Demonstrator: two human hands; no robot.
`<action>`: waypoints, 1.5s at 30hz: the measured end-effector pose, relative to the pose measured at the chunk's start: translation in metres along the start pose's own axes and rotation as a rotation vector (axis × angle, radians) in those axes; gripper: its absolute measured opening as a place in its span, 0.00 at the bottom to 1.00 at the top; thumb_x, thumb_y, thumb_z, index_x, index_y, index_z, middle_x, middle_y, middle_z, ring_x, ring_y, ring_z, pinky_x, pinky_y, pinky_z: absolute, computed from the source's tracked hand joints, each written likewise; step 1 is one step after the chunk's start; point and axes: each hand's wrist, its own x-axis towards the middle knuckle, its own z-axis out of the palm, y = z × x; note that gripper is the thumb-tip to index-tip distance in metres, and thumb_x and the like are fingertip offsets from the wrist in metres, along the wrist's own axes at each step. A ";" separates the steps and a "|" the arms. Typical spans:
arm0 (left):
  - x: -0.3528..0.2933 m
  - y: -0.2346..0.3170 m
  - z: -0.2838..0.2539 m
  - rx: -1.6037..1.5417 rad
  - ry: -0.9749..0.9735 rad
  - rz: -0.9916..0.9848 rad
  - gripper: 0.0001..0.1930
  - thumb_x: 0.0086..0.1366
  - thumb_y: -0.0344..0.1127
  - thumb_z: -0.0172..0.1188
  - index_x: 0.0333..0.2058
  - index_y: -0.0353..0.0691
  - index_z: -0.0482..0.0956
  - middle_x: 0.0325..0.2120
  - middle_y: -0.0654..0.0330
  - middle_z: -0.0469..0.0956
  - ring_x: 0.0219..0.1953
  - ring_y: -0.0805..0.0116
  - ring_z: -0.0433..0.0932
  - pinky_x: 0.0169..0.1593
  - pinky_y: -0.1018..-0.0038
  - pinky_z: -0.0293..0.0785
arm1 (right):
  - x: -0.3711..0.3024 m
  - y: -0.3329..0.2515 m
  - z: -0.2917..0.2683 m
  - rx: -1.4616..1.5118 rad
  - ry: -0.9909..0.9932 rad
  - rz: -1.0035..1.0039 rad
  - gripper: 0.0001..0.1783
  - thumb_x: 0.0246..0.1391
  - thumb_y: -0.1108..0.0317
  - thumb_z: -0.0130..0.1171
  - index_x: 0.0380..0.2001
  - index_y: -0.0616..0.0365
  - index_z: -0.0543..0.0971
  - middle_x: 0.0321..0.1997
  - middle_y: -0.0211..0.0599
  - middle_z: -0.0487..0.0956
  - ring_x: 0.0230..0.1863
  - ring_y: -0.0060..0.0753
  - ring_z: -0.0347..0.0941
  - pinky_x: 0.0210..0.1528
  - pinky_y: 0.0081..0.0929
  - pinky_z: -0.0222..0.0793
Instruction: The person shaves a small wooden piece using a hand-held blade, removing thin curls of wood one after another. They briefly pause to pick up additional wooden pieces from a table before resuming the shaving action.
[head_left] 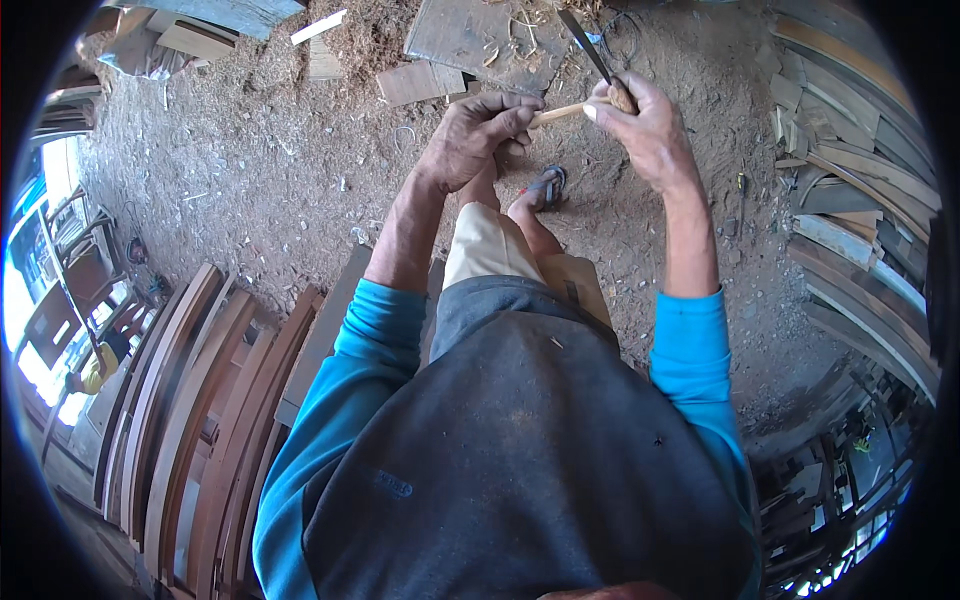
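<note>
Shavings-strewn dirt floor (pixel 290 215). Left hand (pixel 470 138) pinches 1 end of a thin wooden stick (pixel 563 114); right hand (pixel 650 128) grips a dark-bladed tool (pixel 586 48), thumb by the stick's other end. Stick, between hands, probably light, stiff, snappable; hold near ends.

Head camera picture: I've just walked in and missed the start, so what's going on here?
Someone is handling a thin pale wooden stick: the left hand pinches one end, and the other end meets the right hand, which also grips a narrow dark-bladed tool, its blade pointing toward the picture's top. Both hands are out over the ground, where a flat board and wood shavings lie. Long planks are stacked at left.
</note>
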 end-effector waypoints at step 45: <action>0.076 -0.033 0.034 -0.413 0.098 0.111 0.16 0.76 0.32 0.57 0.59 0.34 0.80 0.38 0.58 0.86 0.34 0.72 0.84 0.40 0.75 0.85 | -0.017 -0.025 0.042 -0.232 0.128 0.058 0.22 0.70 0.65 0.50 0.62 0.61 0.78 0.43 0.66 0.83 0.46 0.64 0.82 0.49 0.49 0.77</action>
